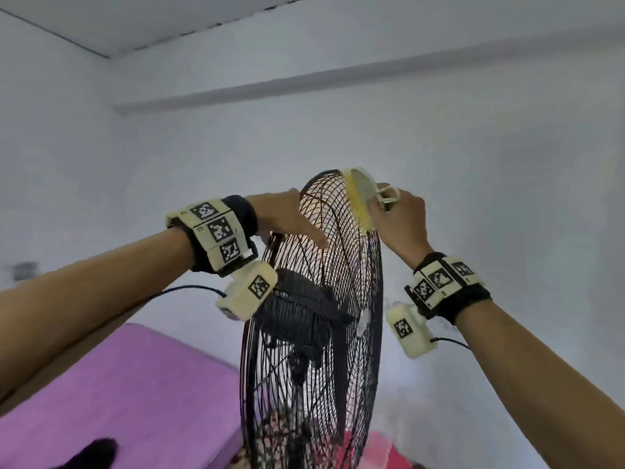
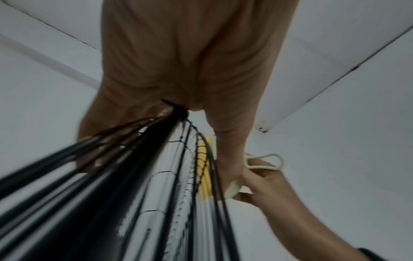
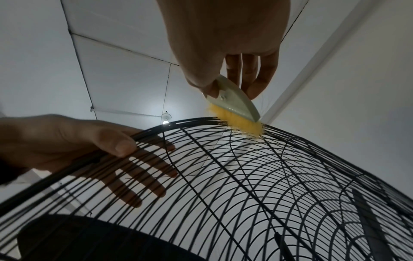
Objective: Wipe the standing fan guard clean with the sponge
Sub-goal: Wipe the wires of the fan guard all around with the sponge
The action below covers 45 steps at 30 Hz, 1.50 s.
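The black wire fan guard [image 1: 341, 265] stands upright in front of me, seen edge-on. My left hand [image 1: 287, 218] grips its top rim, thumb over the front wires and straight fingers behind them. My right hand [image 1: 399, 218] holds a cream-handled brush [image 1: 356, 198] whose yellow bristles press on the guard's upper right rim. The right wrist view shows the brush [image 3: 236, 104] pinched between thumb and fingers of the right hand [image 3: 223, 35], its bristles touching the guard [image 3: 245, 176], with the left hand [image 3: 55, 141] beside it. No sponge is visible.
The fan's black motor housing [image 1: 297, 309] sits behind the guard. A purple bed [image 1: 118, 384] lies low at the left. A pink item [image 1: 382, 448] shows at the bottom. White walls surround, and a ceiling lamp [image 3: 165, 121] glows overhead.
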Motion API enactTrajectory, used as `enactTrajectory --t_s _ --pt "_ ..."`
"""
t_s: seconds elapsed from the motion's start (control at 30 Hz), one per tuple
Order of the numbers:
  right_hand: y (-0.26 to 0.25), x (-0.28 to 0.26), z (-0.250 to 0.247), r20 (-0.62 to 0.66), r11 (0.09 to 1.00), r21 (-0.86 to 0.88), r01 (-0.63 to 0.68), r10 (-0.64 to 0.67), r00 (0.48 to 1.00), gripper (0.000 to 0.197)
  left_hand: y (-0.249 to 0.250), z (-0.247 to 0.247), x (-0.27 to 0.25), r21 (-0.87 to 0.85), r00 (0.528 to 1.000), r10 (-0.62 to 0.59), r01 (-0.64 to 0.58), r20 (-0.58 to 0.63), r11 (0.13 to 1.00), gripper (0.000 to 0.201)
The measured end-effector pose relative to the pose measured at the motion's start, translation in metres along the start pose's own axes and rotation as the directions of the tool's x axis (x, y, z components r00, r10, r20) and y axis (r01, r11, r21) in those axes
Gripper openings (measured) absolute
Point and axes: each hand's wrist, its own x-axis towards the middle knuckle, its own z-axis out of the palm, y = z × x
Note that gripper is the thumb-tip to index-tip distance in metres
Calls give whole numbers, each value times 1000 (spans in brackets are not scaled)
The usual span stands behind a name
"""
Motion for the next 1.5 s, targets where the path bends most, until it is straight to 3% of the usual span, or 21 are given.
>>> enactTrajectory --t_s 0.2,0.4,0.6,0.73,0.83,0.93,1.0,1.03,1.13,1.17,1.33,1.5 --pt "-9 2 11 46 999 46 -16 14 999 25 -21 -17 -20 -169 998 -11 21 56 985 51" --pt "-21 13 20 50 996 33 -84 82 995 24 -45 -32 -23 -221 994 -23 46 107 974 74" --pt "-27 26 22 -22 986 85 -145 148 989 20 -89 -57 -25 -244 981 -109 147 162 959 55" --pt "-27 40 20 20 993 90 -77 76 997 28 -81 -60 -31 -194 970 -194 220 145 956 86" --pt "-30 48 26 81 994 92 -60 53 995 38 -47 -44 -21 50 970 -244 242 25 969 111" --pt "-28 55 30 178 994 98 -39 21 984 44 -9 -16 -14 304 947 -270 312 -171 900 98" --pt "-22 60 29 192 992 116 -47 24 981 44 1 6 -12 284 917 -304 373 -257 883 91" --pt "-20 61 27 186 990 133 -54 28 982 43 0 17 -12 254 900 -317 395 -300 883 99" --pt "-12 60 26 161 979 184 -88 58 985 38 -11 37 -14 276 839 -319 465 -441 841 150" --pt "-9 60 28 161 975 195 -102 71 984 37 -16 39 -15 267 819 -323 483 -473 834 156" --pt "-11 61 32 192 972 208 -111 71 979 39 -46 33 -23 191 799 -267 424 -538 885 145" --pt "-32 58 35 145 990 139 -27 7 989 38 -58 23 -19 195 827 -231 374 -513 907 145"
